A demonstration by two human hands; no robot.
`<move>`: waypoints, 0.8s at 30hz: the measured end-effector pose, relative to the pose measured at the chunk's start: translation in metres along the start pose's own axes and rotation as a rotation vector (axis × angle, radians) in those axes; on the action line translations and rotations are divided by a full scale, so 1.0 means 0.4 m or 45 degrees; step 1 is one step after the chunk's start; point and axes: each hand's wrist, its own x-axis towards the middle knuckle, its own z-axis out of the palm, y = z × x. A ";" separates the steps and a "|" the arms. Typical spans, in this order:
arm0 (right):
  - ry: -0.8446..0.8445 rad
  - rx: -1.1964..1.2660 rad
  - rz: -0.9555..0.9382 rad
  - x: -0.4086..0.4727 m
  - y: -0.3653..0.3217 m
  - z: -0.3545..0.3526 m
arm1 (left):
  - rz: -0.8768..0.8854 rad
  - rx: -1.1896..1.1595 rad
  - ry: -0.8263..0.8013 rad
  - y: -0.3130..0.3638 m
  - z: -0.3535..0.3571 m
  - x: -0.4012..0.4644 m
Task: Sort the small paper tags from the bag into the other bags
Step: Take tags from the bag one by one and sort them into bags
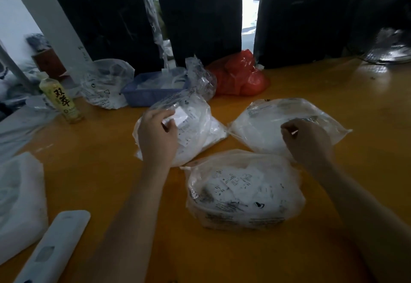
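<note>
— Where are the person's hands?

— Both reach out over the orange table (pixel 89 171). The left hand (pixel 156 137) is at the mouth of the left bag (pixel 195 131), palm down, with its fingers curled and pinching a small white paper tag (pixel 178 114). The right hand (pixel 308 142) hovers over the right bag (pixel 278 122), fingers bunched, with a thin pale sliver at the fingertips (pixel 289 130); whether that is a tag, one cannot tell.

— How many bags hold tags?

— Three clear plastic bags lie close to the person. The near bag (pixel 242 193) sits between the forearms, full of small printed white tags. The other two lie just beyond it, left and right, each with white contents.

— And farther off?

— One blue tray (pixel 142 96), one red plastic bag (pixel 240 78) to its right, another clear bag (pixel 104 84) to its left, and one yellow-labelled bottle (pixel 62 100) at far left. A white remote-like object (pixel 53 247) lies near left, beside a white foam bundle (pixel 20 200).
</note>
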 end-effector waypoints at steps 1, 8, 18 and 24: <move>-0.029 -0.095 0.003 0.006 0.019 0.005 | -0.035 0.099 -0.061 -0.018 0.011 0.015; -0.336 -0.565 0.009 0.016 0.067 0.037 | 0.073 0.638 -0.595 -0.053 0.090 0.032; -0.139 -0.447 -0.024 0.008 0.051 0.032 | 0.114 0.425 -0.634 -0.033 0.070 0.034; 0.118 -0.111 -0.112 0.003 0.016 0.007 | 0.363 -0.126 -0.004 0.034 0.038 -0.063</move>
